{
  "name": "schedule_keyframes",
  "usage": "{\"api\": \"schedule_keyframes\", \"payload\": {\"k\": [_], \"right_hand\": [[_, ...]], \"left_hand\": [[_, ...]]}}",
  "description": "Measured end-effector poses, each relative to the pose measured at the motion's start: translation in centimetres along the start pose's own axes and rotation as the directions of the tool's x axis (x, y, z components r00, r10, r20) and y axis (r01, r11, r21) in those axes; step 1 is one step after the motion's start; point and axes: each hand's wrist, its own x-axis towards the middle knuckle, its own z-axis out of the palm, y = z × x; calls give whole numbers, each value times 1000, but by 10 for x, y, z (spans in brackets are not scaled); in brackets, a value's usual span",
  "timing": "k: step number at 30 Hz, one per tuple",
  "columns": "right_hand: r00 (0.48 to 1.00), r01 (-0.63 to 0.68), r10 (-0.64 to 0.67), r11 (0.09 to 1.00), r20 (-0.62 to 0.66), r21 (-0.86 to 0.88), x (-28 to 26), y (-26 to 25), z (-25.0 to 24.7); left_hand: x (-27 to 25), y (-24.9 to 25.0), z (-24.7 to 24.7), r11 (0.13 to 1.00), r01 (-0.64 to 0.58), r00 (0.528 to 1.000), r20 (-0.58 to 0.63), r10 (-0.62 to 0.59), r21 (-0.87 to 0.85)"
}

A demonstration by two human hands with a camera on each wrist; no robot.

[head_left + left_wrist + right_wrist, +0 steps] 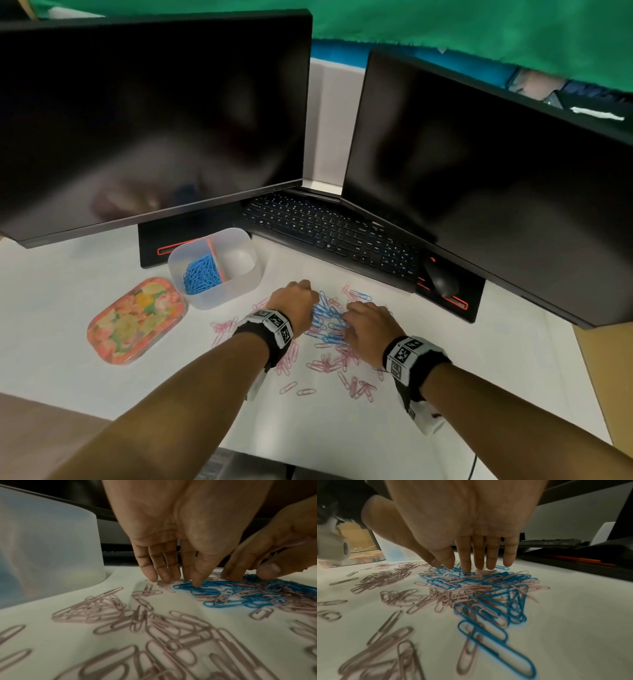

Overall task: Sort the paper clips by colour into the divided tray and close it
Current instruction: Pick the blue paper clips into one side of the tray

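Both hands, left (297, 303) and right (367, 324), press straight fingers (197, 577) into mixed blue clips (325, 317) and pink clips (325, 365) on the tabletop (479, 359), grasping nothing. The divided tray (219, 294) holds blue clips in 1 compartment.

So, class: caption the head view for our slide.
Both hands rake mixed clips; blue ones already fill one tray compartment.

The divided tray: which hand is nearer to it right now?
Left. The left hand works the clip pile just right of the divided tray, a short gap from its wall. The right hand lies farther right, beyond the blue clips.
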Motion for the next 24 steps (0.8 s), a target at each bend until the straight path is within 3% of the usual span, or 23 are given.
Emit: {"api": "schedule_keyframes", "payload": {"k": [7, 12, 16, 20, 24], "right_hand": [[982, -47, 70, 990, -176, 132, 8, -1, -3], [989, -47, 67, 988, -135, 145, 23, -11, -7], [985, -100, 126, 972, -116, 211, 29, -12, -3], [986, -123, 151, 949, -76, 289, 32, -10, -1], [986, -134, 159, 943, -58, 303, 35, -6, 1]], "left_hand": [[3, 10, 2, 1000, 12, 1000, 7, -12, 3], [2, 8, 1, 999, 38, 999, 26, -38, -30], [0, 2, -1, 981, 97, 995, 53, -89, -166], [-2, -8, -5, 894, 192, 981, 47, -189, -404], [-8, -15, -6, 751, 213, 970, 43, -239, -625]]}}
